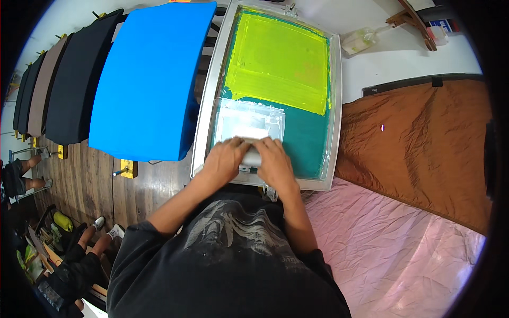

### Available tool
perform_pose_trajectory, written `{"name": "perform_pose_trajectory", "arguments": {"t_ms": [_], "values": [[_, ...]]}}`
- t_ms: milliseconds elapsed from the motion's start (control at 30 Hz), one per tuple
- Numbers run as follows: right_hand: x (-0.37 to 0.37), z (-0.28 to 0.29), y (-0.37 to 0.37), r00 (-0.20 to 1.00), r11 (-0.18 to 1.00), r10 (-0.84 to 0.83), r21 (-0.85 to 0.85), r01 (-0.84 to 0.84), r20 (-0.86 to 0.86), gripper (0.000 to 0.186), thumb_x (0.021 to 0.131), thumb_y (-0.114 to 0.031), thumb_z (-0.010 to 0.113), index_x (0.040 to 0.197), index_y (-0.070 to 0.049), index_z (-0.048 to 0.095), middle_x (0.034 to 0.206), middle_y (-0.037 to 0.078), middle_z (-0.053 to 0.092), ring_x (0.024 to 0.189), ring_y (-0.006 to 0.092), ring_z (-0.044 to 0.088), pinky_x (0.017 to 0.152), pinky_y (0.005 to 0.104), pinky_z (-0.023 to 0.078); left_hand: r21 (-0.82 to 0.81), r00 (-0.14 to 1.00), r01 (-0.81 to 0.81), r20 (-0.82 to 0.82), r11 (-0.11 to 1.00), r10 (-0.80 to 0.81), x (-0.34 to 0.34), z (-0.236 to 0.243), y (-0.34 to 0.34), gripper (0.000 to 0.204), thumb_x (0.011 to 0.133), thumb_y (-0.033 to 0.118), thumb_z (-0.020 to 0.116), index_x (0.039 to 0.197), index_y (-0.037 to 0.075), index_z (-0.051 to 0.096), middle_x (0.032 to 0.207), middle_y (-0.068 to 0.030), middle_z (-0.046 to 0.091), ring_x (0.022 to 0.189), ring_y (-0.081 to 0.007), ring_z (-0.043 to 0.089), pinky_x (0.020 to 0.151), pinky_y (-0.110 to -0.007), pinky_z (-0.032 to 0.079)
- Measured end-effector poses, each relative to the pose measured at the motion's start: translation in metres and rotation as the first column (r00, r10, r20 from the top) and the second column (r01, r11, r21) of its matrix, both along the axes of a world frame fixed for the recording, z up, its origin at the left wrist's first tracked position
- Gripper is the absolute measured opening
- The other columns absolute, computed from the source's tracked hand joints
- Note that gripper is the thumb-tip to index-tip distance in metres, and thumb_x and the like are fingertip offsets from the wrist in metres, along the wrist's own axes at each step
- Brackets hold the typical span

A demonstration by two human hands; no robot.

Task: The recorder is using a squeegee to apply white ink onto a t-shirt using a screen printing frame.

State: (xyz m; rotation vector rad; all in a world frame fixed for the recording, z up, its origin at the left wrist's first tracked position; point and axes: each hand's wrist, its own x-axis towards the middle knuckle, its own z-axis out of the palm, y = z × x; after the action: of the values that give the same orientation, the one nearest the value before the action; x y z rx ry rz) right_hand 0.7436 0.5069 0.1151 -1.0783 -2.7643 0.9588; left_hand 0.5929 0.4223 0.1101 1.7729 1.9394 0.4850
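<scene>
A screen-printing frame (334, 79) lies ahead of me, with a yellow-green coated rectangle (275, 58) in its upper part on teal mesh (305, 143). A clear-white ink patch (236, 114) is at the lower left of the mesh. My left hand (222, 161) and my right hand (273, 164) are closed side by side on a pale squeegee (250, 156) at the lower edge of that patch. The squeegee's lower edge is partly hidden by my fingers.
To the left stand boards covered in blue (148, 85), black (74, 90) and brown fabric (42, 90) above a wooden floor (95, 180). Other people's legs (101, 238) show at lower left. Brown (413, 143) and pink sheets (387, 254) lie to the right.
</scene>
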Motion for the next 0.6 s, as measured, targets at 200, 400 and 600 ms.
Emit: {"name": "perform_pose_trajectory", "arguments": {"t_ms": [200,400,600], "values": [[0.011,0.009,-0.024,0.999,0.997,0.033,-0.066,-0.031,0.020,0.041,0.067,0.008,0.059,0.107,-0.001,0.061,0.105,0.014,0.058,0.102,0.0356,0.055,0.084,0.0443,0.049,-0.192,0.996,0.085,-0.008,0.978,-0.088,0.004,0.022,-0.019,0.045,0.072,-0.004,0.058,0.116,0.004,0.061,0.105,-0.0162,0.066,0.092,-0.0346,0.065,0.086,-0.043,0.049],[-0.008,0.014,0.020,0.997,0.999,0.045,0.027,-0.047,0.065,0.036,0.069,0.005,0.060,0.103,-0.004,0.063,0.102,0.014,0.061,0.099,0.0361,0.057,0.082,0.0457,0.049,-0.104,0.999,0.030,-0.039,0.994,-0.034,-0.010,0.015,0.020,0.033,0.072,-0.003,0.059,0.103,0.005,0.065,0.094,-0.0146,0.066,0.085,-0.0339,0.066,0.079,-0.044,0.051],[-0.020,-0.007,0.047,0.999,0.999,0.039,0.024,-0.040,0.033,0.040,0.065,0.007,0.061,0.103,-0.003,0.063,0.099,0.017,0.061,0.096,0.0384,0.057,0.085,0.0451,0.047,-0.053,0.999,0.009,-0.048,0.999,-0.012,-0.019,0.000,0.041,0.031,0.069,-0.004,0.062,0.099,0.005,0.065,0.089,-0.0153,0.065,0.081,-0.0340,0.066,0.074,-0.043,0.053]]}}
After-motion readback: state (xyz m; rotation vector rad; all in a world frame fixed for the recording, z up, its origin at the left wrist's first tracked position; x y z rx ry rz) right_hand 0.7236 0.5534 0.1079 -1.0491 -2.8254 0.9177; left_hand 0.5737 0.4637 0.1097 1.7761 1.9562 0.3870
